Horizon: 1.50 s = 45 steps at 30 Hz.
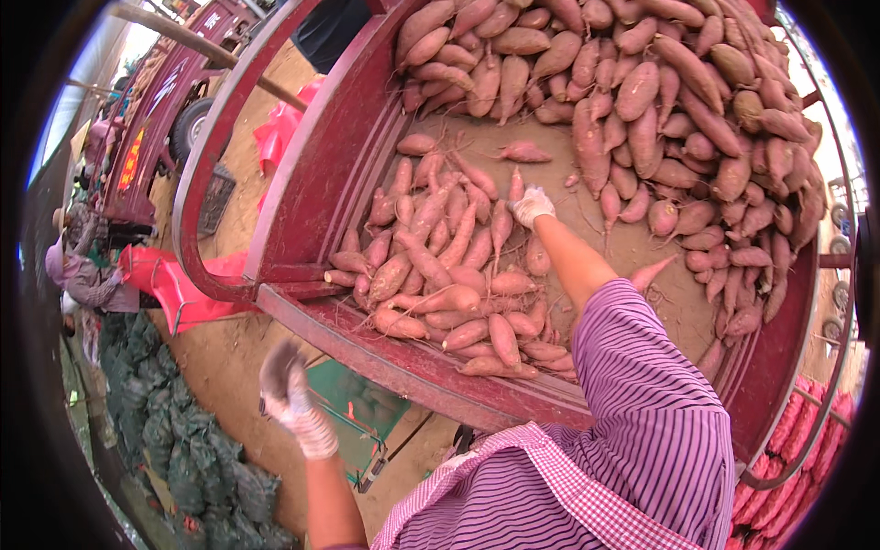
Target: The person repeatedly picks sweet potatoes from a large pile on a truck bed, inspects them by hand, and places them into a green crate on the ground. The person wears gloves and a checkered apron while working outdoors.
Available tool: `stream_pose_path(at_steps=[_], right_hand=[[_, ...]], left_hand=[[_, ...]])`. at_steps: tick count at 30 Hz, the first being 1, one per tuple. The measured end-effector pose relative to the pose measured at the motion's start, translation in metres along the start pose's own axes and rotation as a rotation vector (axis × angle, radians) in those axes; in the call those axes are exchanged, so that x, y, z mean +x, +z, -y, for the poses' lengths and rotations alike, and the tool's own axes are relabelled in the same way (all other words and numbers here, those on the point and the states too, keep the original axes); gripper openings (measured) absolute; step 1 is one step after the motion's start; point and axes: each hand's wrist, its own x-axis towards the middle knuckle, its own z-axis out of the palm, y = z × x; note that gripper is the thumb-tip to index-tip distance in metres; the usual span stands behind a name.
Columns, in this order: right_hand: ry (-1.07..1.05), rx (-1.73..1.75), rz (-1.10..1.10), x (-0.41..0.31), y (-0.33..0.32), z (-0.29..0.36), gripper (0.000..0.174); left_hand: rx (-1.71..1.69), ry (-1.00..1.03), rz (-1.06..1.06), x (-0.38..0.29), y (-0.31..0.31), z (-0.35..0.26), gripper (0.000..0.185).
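Observation:
Many sweet potatoes (433, 261) lie in the corner of a red metal truck bed (426, 392), with a larger heap (639, 89) farther back and to the right. My right hand (531, 206), in a whitish glove, reaches over the near pile; its fingers are closed at the lower end of a small sweet potato (517, 183) that points away from me. My left hand (297, 402), gloved too, is raised outside the bed's near edge, left of a green mesh bag (357, 399). It is blurred, and a dark brown-grey patch (280, 368) shows at its fingers; whether that is a held thing is unclear.
A curved metal rail (185, 206) rises at the bed's left. Beyond it are red sheeting (185, 282), a black crate (216, 199), another loaded red vehicle (148, 124) and people (89, 275). Filled dark green net bags (185, 440) lie lower left, red-netted sacks (784, 474) lower right.

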Motion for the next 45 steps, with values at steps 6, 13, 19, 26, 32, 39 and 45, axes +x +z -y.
stream_pose_path(at_steps=[6, 13, 19, 26, 32, 39, 45], right_hand=[[-0.248, 0.706, 0.345, -0.078, -0.049, 0.026, 0.071], [-0.859, 0.284, 0.262, -0.083, -0.074, 0.144, 0.061], [-0.941, -0.452, 0.281, -0.038, 0.007, 0.160, 0.063], [-0.799, 0.025, 0.274, -0.178, 0.022, 0.074, 0.082], [-0.772, 0.158, 0.350, -0.263, 0.000, 0.037, 0.088], [-0.832, 0.523, 0.469, -0.179, -0.057, 0.056, 0.040], [-1.096, -0.311, 0.036, -0.025, 0.001, 0.091, 0.052]], left_hand=[[-0.484, -0.511, 0.377, 0.024, 0.136, -0.012, 0.054], [-0.936, -0.866, 0.608, 0.039, 0.141, 0.008, 0.066], [-0.989, -0.894, 0.377, 0.052, 0.122, 0.028, 0.058], [-1.025, -0.874, 0.434, 0.049, 0.121, 0.028, 0.057], [-1.039, -0.862, 0.461, 0.045, 0.128, 0.024, 0.058], [-1.094, -0.810, 0.482, 0.046, 0.121, 0.029, 0.055], [-1.002, -0.800, 0.307, 0.048, 0.132, 0.029, 0.057]])
